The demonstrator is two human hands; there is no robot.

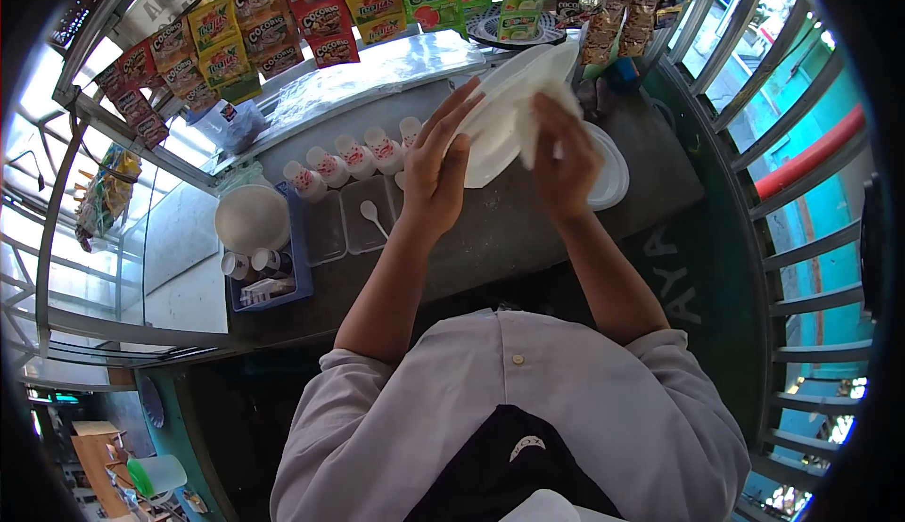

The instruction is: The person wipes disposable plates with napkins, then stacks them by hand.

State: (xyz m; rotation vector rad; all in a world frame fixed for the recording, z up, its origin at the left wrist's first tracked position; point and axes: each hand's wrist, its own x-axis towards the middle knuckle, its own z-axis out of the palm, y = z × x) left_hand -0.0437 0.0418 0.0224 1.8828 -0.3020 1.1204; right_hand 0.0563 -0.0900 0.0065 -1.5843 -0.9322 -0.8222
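Note:
My left hand (pixel 439 171) grips a white plate (pixel 488 145) by its left edge, holding it tilted up above the counter. My right hand (pixel 567 165) is closed on a pale cloth (pixel 558 90), pressed to the plate's face; the cloth and fingertips are blurred. Below my right hand, another white plate (pixel 613 169) lies on the counter, partly covered by the hand. Left of my left hand, a white spoon (pixel 372 215) rests on clear rectangular trays (pixel 327 227). Behind them stands a row of white cups with red print (pixel 354 156).
A blue basket (pixel 300 277) at the left holds a round pale container (pixel 252 219) and small cups. Hanging sachet strips (pixel 316 3) line the back above a ledge (pixel 377 69). Metal bars (pixel 801 258) close off the right side. The dark counter (pixel 490 248) reaches close to my body.

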